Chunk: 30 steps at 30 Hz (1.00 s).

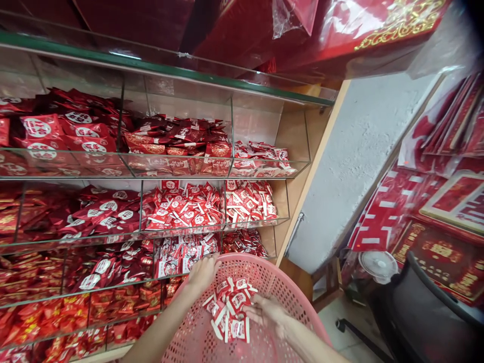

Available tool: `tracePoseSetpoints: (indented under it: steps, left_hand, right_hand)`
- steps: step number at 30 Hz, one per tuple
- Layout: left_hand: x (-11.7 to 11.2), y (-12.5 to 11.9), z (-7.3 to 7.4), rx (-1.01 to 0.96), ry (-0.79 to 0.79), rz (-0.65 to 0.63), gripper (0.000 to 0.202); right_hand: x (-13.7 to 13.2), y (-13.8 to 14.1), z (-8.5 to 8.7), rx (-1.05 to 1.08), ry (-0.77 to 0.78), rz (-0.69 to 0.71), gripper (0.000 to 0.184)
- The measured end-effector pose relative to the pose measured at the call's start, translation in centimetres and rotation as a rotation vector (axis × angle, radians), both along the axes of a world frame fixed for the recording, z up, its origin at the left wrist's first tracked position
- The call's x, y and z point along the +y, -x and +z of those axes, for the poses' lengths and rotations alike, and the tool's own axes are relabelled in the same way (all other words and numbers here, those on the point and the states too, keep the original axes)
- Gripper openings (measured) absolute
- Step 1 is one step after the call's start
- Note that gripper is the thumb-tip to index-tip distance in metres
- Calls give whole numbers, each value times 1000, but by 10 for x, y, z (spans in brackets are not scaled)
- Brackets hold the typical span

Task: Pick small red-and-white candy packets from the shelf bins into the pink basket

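Head view showed the left hand (pixel 204 275) clamped on one basket's (pixel 289 291) rim at six o'clock; apart from it, the right hand (pixel 270 312), fingers spread, was beside at least six packets (pixel 239 301) inside. One chair (pixel 427 307) stood at four o'clock.

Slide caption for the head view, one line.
Left hand at the rim of a pink basket, right hand by small red-and-white packets inside, facing stocked glass shelves.
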<state>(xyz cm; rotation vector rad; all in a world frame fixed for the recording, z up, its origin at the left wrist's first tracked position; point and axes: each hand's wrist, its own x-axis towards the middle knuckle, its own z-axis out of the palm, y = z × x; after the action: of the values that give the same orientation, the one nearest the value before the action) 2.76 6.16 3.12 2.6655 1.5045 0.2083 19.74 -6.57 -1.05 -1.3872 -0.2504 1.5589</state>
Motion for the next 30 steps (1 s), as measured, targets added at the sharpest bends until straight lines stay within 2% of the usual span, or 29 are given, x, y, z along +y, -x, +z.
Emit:
tracePoseSetpoints:
  steps: [9,15,24,27,30]
  left_hand:
    - [1,-1,0,5,-13,-2,41]
    - [0,-1,1,3,-6,1,41]
    - [-2,-1,6,11,15,-7,40]
    - [-2,0,4,-5,8,-2,40]
    - [-2,0,3,-3,19,5,42]
  right_hand:
    - [-3,15,-9,27,-69,38,24]
    - [-3,17,-17,-214,-88,143,22]
    - [-1,11,-22,-384,-113,244,29]
    - [4,4,-9,-481,-113,263,30]
    - [15,-9,30,-661,-310,246,28]
